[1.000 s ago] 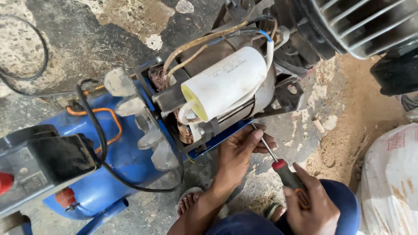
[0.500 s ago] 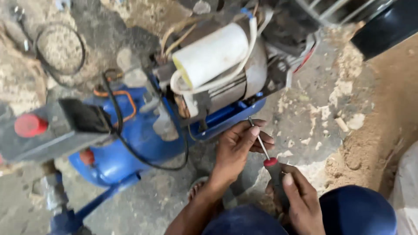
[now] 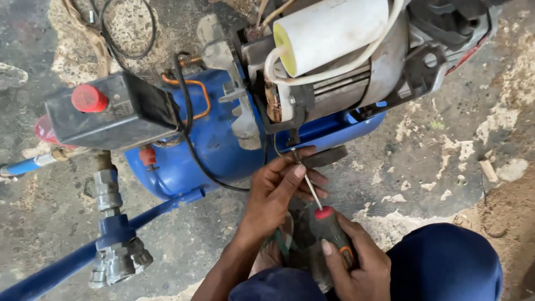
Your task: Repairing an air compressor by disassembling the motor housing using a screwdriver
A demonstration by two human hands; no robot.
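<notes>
While the right hand [image 3: 356, 265] wraps the dark handle of 1 screwdriver [image 3: 329, 223] w/ red collar, the left hand [image 3: 281, 187] pinches its thin metal shaft near the tip, fingers closed round it, tip up against the underside of the motor [image 3: 345, 83] just below the frame. Above: 1 white cylinder capacitor [image 3: 329, 33] w/ yellow end lying on the motor, white cable looped round it; 1 blue tank [image 3: 223, 145] beneath. Left of that: 1 black switch box [image 3: 120, 114] w/ 1 red knob [image 3: 89, 98], blue pipe [image 3: 50, 273] w/ metal fittings, concrete floor [image 3: 434, 156].
</notes>
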